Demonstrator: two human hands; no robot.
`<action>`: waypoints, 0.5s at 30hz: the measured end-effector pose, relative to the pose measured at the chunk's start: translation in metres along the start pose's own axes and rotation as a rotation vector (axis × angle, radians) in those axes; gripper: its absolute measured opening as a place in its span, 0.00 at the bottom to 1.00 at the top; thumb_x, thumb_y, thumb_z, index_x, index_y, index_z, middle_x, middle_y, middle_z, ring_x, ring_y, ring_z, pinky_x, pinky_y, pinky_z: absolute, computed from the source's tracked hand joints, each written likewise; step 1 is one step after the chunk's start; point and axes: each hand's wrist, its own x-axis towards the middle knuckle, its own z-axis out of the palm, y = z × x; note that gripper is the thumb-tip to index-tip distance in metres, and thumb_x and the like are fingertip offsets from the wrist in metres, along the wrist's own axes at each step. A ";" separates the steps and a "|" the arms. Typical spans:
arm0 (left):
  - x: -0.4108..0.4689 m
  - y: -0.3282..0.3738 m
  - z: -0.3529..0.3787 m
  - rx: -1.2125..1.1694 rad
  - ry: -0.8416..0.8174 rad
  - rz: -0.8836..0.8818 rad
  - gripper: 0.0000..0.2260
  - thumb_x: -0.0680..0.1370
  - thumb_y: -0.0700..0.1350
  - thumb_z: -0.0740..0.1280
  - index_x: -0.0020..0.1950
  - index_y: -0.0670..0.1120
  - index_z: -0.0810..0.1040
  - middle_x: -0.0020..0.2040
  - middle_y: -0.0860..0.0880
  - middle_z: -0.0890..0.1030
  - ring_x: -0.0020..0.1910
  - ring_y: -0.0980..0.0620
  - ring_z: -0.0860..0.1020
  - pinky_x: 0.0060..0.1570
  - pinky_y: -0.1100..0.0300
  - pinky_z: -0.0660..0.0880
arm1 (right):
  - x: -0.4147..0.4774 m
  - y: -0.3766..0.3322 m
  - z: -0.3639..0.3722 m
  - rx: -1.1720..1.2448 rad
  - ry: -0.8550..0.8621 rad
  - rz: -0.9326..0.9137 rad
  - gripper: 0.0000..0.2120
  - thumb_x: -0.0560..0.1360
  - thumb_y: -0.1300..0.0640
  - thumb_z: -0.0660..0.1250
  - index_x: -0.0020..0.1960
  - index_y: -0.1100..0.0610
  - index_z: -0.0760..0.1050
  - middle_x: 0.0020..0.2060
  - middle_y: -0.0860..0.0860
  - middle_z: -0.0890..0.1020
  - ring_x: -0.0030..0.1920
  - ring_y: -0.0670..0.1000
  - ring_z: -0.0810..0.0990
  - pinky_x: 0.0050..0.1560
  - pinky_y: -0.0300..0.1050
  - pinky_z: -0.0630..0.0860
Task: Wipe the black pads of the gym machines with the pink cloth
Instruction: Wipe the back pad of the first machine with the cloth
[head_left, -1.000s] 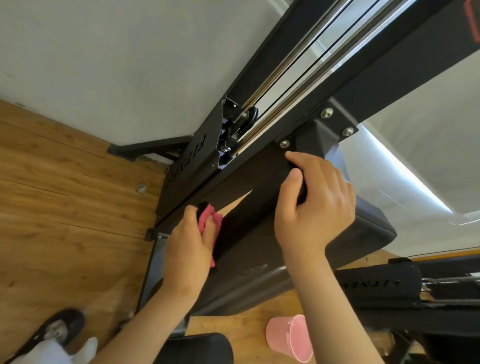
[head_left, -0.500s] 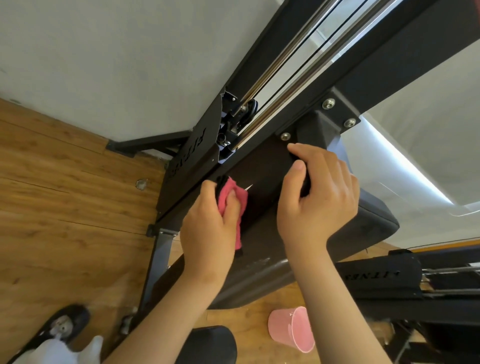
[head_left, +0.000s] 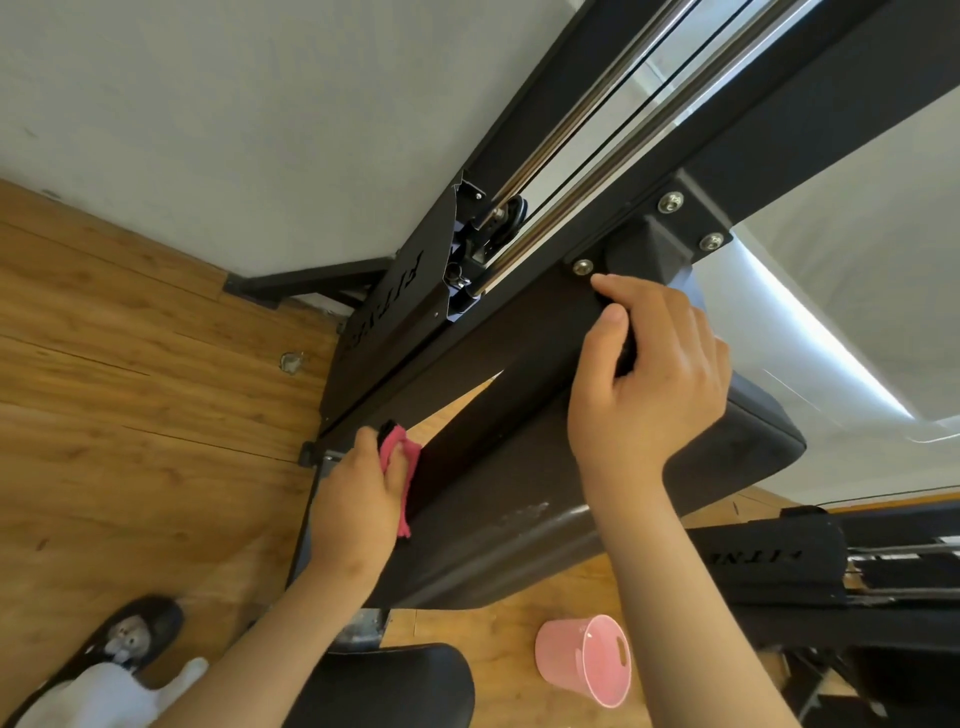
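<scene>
Pressing the cloth (head_left: 398, 453) against the pad (head_left: 519, 467), the left grip (head_left: 358, 499) is clamped on the pink wad. Its fingers curl round it, and one strip trails down past the palm. The cloth sits at the pad's far-left end, right at the edge, so I judge this stroke is working the border rather than the broad face.

Well to the right of it, the right grip (head_left: 649, 384) is clamped on the pad's upper edge, fingers hooked over the top and thumb laid on the face. That hold probably steadies the pad against the wiping push. Just above those fingers the pad bolts to the frame (head_left: 675, 223).

Below the right wrist, a pink bucket (head_left: 584, 660) rests on the wood floor (head_left: 130, 389), apart from both grips, likely kept near for the cloth. Its mouth faces right, and what shows inside is plain pink wall with a handle slot and no contents I can see.
</scene>
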 end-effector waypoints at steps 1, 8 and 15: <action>0.001 0.004 -0.004 0.012 -0.004 0.020 0.16 0.80 0.54 0.56 0.58 0.44 0.71 0.35 0.51 0.77 0.26 0.59 0.74 0.21 0.69 0.63 | 0.000 0.000 0.000 -0.004 -0.001 0.000 0.15 0.78 0.55 0.56 0.48 0.53 0.83 0.41 0.47 0.83 0.42 0.45 0.78 0.44 0.42 0.67; -0.013 0.072 -0.037 -0.531 0.074 0.250 0.10 0.78 0.54 0.58 0.48 0.48 0.72 0.31 0.49 0.74 0.27 0.54 0.74 0.25 0.66 0.69 | -0.004 0.000 -0.008 0.000 -0.068 0.005 0.12 0.78 0.52 0.61 0.51 0.54 0.81 0.51 0.50 0.81 0.55 0.50 0.76 0.56 0.47 0.67; -0.007 0.071 -0.024 -0.528 0.145 0.274 0.10 0.79 0.52 0.57 0.48 0.47 0.72 0.33 0.51 0.77 0.29 0.58 0.76 0.27 0.65 0.70 | -0.072 -0.006 -0.010 -0.108 -0.222 -0.182 0.17 0.72 0.52 0.70 0.60 0.50 0.78 0.72 0.54 0.63 0.77 0.54 0.48 0.74 0.59 0.46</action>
